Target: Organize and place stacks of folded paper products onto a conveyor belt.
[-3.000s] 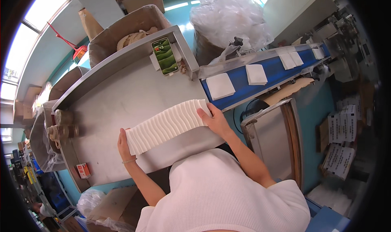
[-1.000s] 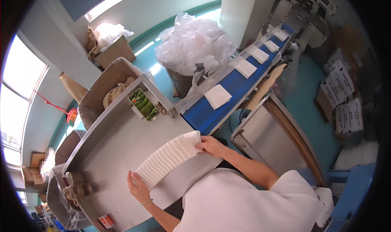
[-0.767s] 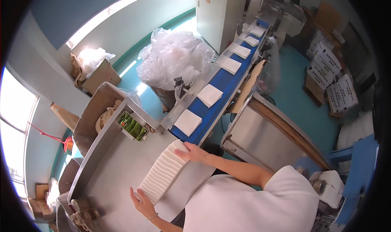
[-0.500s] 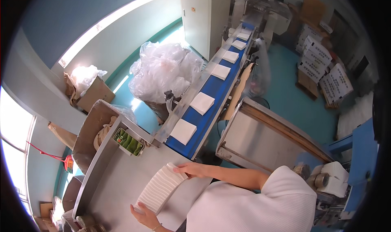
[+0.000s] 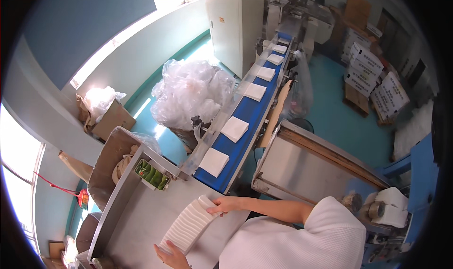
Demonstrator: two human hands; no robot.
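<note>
Gripping this white folded row [image 5: 188, 225] at both ends, left hand [image 5: 174, 257] and right hand [image 5: 226, 204], just short of the blue belt [image 5: 241, 144]; turned to face it, row's still together, so no regathering imo.

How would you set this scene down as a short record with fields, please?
White row: wavy layers, over the metal table
Left hand: at the row's lower-left end
Right hand: grip on its upper-right end
Conveyor: blue, carrying separate white stacks
Phone: green screen, in the table's far corner
Plastic heap: crumpled, left of the conveyor
</note>
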